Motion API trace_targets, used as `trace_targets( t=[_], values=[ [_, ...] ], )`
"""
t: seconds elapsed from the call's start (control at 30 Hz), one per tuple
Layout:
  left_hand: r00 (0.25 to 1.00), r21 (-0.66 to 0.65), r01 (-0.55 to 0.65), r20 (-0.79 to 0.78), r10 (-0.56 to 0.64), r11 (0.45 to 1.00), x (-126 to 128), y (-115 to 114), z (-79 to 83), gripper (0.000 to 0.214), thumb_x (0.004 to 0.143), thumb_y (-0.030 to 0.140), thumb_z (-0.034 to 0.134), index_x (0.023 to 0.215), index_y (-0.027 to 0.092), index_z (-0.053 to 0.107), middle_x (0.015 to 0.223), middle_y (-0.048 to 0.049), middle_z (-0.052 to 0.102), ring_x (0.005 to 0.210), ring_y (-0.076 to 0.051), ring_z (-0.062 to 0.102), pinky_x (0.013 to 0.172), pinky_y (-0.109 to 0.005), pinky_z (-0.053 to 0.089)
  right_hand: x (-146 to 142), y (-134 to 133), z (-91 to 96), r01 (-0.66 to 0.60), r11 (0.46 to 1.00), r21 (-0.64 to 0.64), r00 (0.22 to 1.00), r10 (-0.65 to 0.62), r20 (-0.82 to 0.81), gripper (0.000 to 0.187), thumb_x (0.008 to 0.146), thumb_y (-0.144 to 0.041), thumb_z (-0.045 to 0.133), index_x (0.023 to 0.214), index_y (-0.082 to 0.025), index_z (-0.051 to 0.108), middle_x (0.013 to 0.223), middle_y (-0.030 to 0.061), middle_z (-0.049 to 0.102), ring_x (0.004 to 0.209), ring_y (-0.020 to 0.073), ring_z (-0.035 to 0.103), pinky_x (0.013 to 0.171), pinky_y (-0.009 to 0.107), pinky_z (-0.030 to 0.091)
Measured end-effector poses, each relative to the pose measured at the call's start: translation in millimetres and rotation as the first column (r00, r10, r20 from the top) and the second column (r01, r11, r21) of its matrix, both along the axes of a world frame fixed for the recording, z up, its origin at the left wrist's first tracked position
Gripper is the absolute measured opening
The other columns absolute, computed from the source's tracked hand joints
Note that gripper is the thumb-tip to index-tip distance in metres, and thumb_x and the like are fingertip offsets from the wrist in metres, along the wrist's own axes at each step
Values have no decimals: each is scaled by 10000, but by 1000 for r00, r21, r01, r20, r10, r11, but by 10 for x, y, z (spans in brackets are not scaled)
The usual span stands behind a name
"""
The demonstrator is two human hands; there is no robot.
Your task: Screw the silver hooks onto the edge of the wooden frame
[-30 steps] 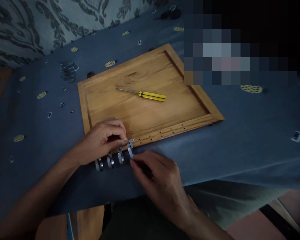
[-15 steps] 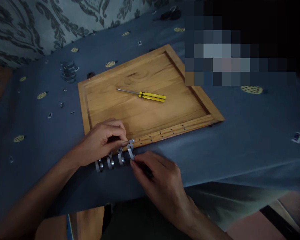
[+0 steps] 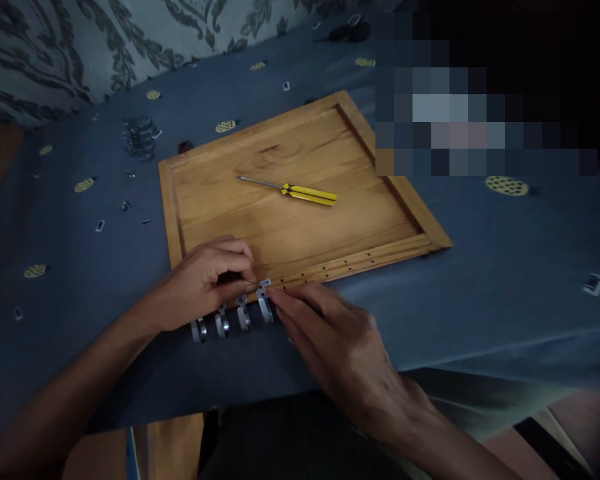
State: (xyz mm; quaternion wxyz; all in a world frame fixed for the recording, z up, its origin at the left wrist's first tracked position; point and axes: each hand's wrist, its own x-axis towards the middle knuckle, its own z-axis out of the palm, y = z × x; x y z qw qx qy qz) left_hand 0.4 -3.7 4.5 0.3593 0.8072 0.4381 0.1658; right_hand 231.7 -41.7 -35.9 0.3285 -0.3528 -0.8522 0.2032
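Observation:
A wooden panel (image 3: 300, 227) lies flat on a blue patterned cloth. Its near edge has a row of small holes (image 3: 340, 265). Several silver metal hooks (image 3: 233, 321) hang off that edge at the left end. My left hand (image 3: 207, 280) is curled over the panel's near left corner, fingertips pinched at the top plate of the rightmost hook (image 3: 264, 301). My right hand (image 3: 330, 340) rests on the cloth just right of that hook, fingertips pressed together against it. A yellow-handled screwdriver (image 3: 295, 191) lies on the middle of the panel.
A pile of spare metal hooks (image 3: 139, 138) sits on the cloth at the back left, with small screws (image 3: 125, 206) scattered near it. A patterned wall runs behind. A blurred patch covers the upper right. The table's near edge (image 3: 430, 363) drops off below my hands.
My right hand has moved up and forward from below the hook to the panel's edge beside it. The rightmost hook now stands straighter. My left hand has stayed put.

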Motion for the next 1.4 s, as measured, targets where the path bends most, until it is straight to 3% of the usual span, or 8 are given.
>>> trace_targets(
  t=[0.13,0.57,0.77,1.23,1.4],
  values=[
    [1000,-11,-13,3,13,1000,4,-7,-6,221,992,173,637,775,179,680,851,-2,646,826,-148,634,768,-273,461,2,-3,-36,-26,999,42,999,24,47,297,1073,-111,441,1215,-84,702,929,93,732,732,159,712,581,258,541],
    [999,18,-34,-4,34,999,7,-51,-18,209,973,113,642,780,170,701,855,5,638,806,-123,635,730,-251,450,11,-14,-22,-21,994,110,991,6,131,322,1101,-153,390,1157,-118,705,868,68,706,715,156,677,578,265,511],
    [999,6,-39,-19,39,999,7,-42,-9,209,977,124,646,783,174,704,868,-1,645,813,-129,637,737,-259,451,7,-8,-27,-27,995,95,992,15,122,319,1094,-137,397,1194,-121,700,897,73,728,750,150,688,600,256,526],
    [999,-10,-38,-23,38,999,13,-36,8,220,982,159,624,777,179,702,850,-8,643,792,-136,628,713,-254,454,36,-1,-3,-57,996,67,997,54,52,287,1063,-122,464,1003,-121,744,844,74,734,743,177,701,603,283,542],
    [999,-2,-49,-22,49,999,26,-36,18,229,971,143,640,747,173,679,834,-2,636,791,-132,620,714,-245,454,44,0,14,-130,991,-41,991,128,-37,220,1019,-141,519,935,-149,722,874,76,734,766,181,685,662,298,569]
  ],
)
